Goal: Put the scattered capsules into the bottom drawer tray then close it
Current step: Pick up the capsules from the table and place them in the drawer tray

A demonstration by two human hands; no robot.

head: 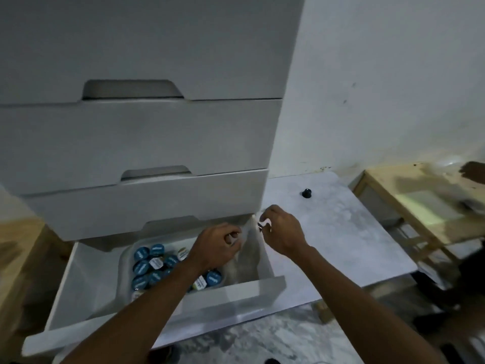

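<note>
The bottom drawer [78,290] of a white chest is pulled out. Inside it lies a pale tray [124,271] holding several capsules [147,266] with blue or white lids. My left hand [217,245] hovers over the tray's right part, fingers curled around something pale that I cannot make out. My right hand [282,229] is above the drawer's right rear corner, pinching a small white capsule [262,222] between its fingertips. One black capsule [306,193] stands alone on the marble-look board to the right.
Closed upper drawers [136,143] rise above the open one. A grey marble-look board [341,232] lies to the right against the wall. A light wooden stool or table [420,195] stands at the far right; another person's hand [472,172] shows there.
</note>
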